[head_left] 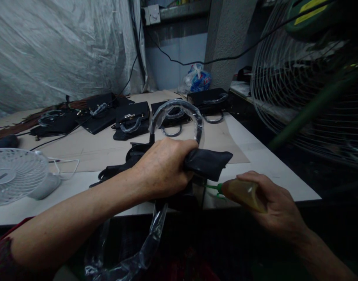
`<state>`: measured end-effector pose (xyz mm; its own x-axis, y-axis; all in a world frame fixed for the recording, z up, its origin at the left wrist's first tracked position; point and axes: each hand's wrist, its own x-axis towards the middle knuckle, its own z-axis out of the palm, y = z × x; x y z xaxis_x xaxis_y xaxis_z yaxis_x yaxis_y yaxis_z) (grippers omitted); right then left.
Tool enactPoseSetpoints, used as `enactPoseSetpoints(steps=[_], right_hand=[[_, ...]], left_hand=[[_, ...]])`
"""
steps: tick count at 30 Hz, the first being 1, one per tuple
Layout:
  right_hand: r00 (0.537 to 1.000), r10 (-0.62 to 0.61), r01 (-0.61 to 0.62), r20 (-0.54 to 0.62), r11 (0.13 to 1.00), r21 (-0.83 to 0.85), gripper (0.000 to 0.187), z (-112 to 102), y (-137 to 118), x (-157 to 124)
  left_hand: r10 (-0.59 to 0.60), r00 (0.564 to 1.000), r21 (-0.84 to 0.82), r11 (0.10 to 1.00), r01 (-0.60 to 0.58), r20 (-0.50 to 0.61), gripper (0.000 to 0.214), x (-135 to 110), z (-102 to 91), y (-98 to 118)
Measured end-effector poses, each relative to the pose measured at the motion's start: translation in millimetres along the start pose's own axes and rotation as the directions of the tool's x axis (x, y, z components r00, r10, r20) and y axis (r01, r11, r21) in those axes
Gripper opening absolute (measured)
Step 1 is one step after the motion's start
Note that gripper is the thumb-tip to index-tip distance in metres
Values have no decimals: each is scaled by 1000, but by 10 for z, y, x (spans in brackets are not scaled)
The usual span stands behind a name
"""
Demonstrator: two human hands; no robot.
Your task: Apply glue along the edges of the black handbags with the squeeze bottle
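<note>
My left hand (170, 166) is closed around part of a black handbag (209, 162) at the table's front edge. One plastic-wrapped handle (179, 104) arches up behind the hand; another wrapped handle (138, 253) hangs below the edge. In my right hand (275, 203) is a squeeze bottle (244, 193) of amber liquid, lying on its side with its thin green nozzle pointing left. The nozzle tip is close to the bag's right side, under the black flap; whether it touches cannot be made out. My left hand and forearm hide much of the bag.
Several black handbags with wrapped handles, one of them here (133, 115), lie across the back of the table (272, 175). A small white fan (17, 175) stands at left, a large fan (301, 86) at right. A black cable (196, 62) runs across the back.
</note>
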<state>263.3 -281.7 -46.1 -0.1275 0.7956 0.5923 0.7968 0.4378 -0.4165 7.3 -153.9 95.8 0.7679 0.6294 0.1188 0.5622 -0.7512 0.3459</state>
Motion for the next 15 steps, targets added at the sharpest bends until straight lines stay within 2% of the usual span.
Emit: enactPoseSetpoints(steps=[5, 10, 15], right_hand=[[998, 9, -13, 62, 997, 72, 30, -16, -8, -27], [999, 52, -52, 5, 993, 105, 29, 9, 3, -30], [993, 88, -99, 77, 985, 139, 30, -6, -46, -101]], left_hand=[[0, 1000, 10, 1000, 0, -4, 9, 0, -11, 18], [10, 1000, 26, 1000, -10, 0, 10, -4, -16, 27], [11, 1000, 38, 999, -11, -7, 10, -13, -9, 33]])
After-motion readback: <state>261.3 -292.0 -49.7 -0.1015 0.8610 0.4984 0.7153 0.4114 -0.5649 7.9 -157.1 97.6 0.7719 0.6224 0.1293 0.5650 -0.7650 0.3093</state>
